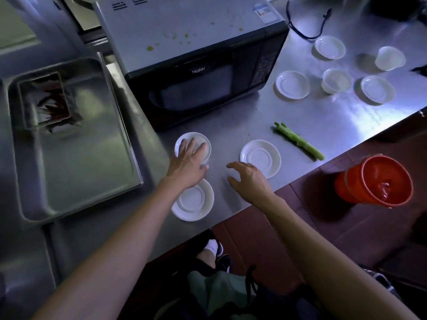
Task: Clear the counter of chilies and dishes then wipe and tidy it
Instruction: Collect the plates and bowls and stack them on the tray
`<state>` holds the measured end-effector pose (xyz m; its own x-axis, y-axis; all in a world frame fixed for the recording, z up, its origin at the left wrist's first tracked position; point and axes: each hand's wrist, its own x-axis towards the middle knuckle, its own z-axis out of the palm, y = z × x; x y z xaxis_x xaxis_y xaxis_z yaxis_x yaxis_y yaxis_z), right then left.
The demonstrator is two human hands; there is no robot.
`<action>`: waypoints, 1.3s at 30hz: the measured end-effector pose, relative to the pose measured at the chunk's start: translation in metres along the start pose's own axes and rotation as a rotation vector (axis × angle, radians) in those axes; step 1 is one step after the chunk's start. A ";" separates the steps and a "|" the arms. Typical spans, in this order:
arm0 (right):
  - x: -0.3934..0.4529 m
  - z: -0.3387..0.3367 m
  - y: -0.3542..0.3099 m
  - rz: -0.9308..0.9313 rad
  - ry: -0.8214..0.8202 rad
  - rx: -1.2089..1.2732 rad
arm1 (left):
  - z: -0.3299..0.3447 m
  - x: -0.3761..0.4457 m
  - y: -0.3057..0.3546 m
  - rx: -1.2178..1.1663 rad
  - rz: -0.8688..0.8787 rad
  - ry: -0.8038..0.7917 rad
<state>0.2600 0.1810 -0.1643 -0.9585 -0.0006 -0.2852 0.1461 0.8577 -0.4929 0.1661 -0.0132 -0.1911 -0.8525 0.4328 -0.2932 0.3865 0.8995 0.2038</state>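
Your left hand (188, 163) lies over the small white bowl (193, 147) just in front of the microwave (196, 72), fingers spread and laid across its rim, not yet curled round it. Your right hand (248, 179) hovers at the 7 o'clock edge of a white saucer (261, 158), fingers apart and half bent, holding nothing.

A second saucer (193, 200) sits at 6 o'clock from the bowl, near the counter (323, 125) edge. More saucers and cups cluster at 1 o'clock, beside the microwave. A green stalk (299, 140) lies at 3 o'clock from the near saucer, its long axis running from 10 to 4 o'clock, frayed end pointing toward 10. The red chilies (54, 105) seem already gathered in a small container on the steel tray (92, 181) at 9 o'clock.

The crockery looks glazed: likely light, rigid, slick and breakable on steel. Take the bowl by its rim from above; for the shallow saucers, hook fingers under the lip at the edge. They should stack. The stalk looks firm enough to pinch mid-length.
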 end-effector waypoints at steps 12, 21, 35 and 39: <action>0.045 -0.008 -0.008 0.006 0.005 0.043 | -0.001 0.049 -0.016 -0.016 -0.006 -0.116; 0.053 -0.021 0.017 0.047 0.024 0.090 | -0.014 0.053 0.001 -0.054 -0.040 -0.077; 0.026 -0.125 0.166 0.073 0.139 0.164 | -0.044 0.103 0.169 -0.038 -0.029 -0.071; 0.009 -0.160 0.223 0.119 0.170 0.207 | -0.049 0.130 0.248 0.040 0.065 -0.050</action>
<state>0.2445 0.4547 -0.1455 -0.9562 0.1950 -0.2182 0.2904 0.7237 -0.6260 0.1341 0.2630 -0.1334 -0.8071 0.4918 -0.3267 0.4549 0.8707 0.1869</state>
